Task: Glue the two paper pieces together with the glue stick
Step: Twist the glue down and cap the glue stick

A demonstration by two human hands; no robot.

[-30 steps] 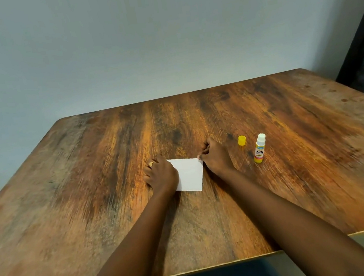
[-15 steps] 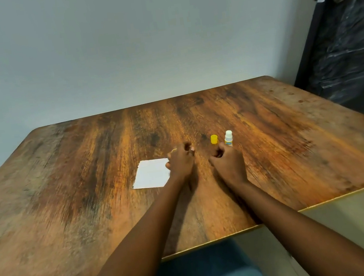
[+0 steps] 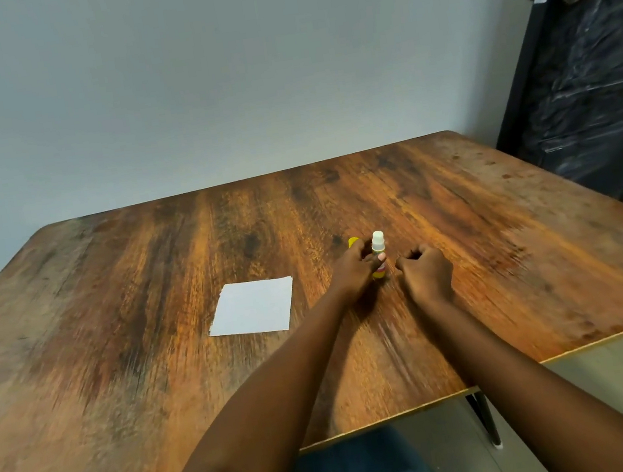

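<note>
A white square paper (image 3: 253,306) lies flat on the wooden table (image 3: 111,304); it reads as a single sheet, and I cannot tell if a second piece lies under it. To its right the glue stick (image 3: 378,244) stands upright, uncapped, its white tip showing. My left hand (image 3: 353,272) wraps its thumb and fingers around the stick's lower body. The yellow cap (image 3: 352,242) sits just behind that hand, partly hidden. My right hand (image 3: 425,274) rests right of the stick, fingers curled, holding nothing.
The table's near edge (image 3: 406,410) runs across the bottom, and a pale wall stands behind the far edge. A black door (image 3: 591,76) with metal knobs stands at the far right, beyond the table's right corner.
Both hands left the paper and moved right. My left hand has closed on the glue stick; my right hand now sits to the stick's right. The view swung right, showing the door.
</note>
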